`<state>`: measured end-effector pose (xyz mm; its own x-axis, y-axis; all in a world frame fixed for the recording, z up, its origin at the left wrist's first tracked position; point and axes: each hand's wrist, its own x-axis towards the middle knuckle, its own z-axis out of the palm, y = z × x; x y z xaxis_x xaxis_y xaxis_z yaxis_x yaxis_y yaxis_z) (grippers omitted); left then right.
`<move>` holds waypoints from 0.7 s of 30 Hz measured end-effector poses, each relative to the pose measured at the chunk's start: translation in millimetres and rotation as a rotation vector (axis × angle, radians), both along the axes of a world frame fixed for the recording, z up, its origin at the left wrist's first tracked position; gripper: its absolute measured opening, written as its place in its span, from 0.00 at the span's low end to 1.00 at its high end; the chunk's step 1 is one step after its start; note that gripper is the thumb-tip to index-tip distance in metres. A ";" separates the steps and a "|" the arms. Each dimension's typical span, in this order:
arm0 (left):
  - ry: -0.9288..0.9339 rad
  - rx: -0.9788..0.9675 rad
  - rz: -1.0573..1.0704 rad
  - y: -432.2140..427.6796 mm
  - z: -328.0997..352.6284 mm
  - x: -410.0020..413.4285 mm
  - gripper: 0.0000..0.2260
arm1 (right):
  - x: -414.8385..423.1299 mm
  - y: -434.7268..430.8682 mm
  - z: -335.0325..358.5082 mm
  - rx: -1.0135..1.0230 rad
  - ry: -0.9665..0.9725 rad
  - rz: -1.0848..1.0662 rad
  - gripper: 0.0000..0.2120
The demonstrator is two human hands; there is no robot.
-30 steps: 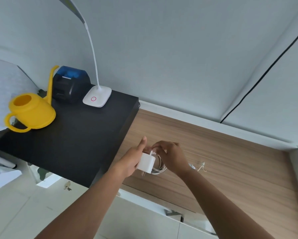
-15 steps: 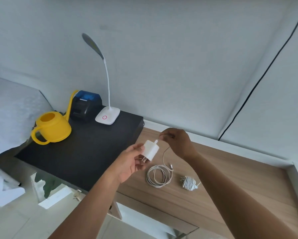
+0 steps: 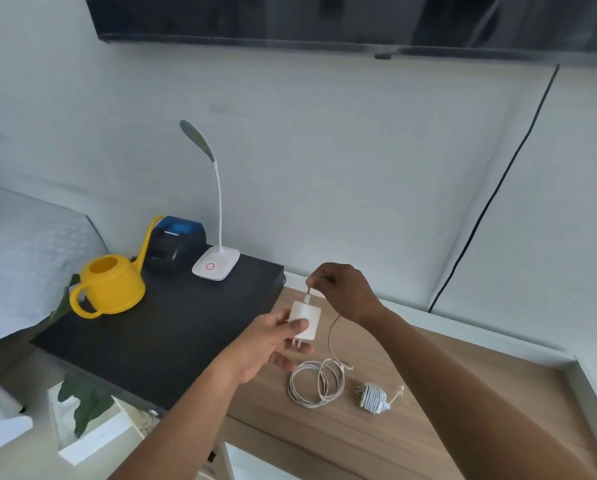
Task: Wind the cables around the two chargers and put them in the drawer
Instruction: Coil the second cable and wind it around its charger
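**Second charger held up for winding; first charger already wound**

Along the back edge of the black cabinet top, at far left, a yellow watering can, a black-and-blue device and a white desk lamp are shown; none belongs to the task. Just right of the cabinet, above the left edge of the wooden tabletop, the unwound charger is held upright, prongs down, between the thumb and curled fingers of the left hand. Its cable is pinched just above the plug end by the right hand, which is raised over the charger. From the pinch the cable is seen to drop to loose loops lying on the tabletop below the hands, towards the front edge. Just beside these loops, to the right, the wound charger is laid on the tabletop, its cable wrapped round the body, apart from both hands. The drawer cannot be made out.

The step in hand is judged to be the start of winding the second charger. For the next move, the slack is to be drawn taut and laid in close turns round the body, the charger is to be kept from twisting, and the loops are to be fed up without tangling.
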<state>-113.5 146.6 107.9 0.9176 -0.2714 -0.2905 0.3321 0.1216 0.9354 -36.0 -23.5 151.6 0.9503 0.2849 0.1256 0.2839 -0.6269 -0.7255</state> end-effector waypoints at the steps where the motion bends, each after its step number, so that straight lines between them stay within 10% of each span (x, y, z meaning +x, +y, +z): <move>1: 0.000 -0.004 0.004 -1.0 2.4 -0.7 0.17 | 0.9 -0.5 1.2 0.022 0.003 -0.008 0.06; 12: -0.050 -0.107 0.060 4.6 15.9 -14.5 0.18 | 10.4 -9.4 14.6 0.343 0.021 -0.126 0.03; 21: -0.125 -0.243 0.263 -1.7 43.3 0.0 0.20 | -5.8 13.0 -12.2 0.222 0.069 -0.087 0.11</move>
<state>-113.5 144.9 151.2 0.9894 -0.0688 -0.1276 0.1447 0.4112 0.9000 -41.7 -10.5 139.5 0.9786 0.1741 0.1101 0.1808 -0.4699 -0.8640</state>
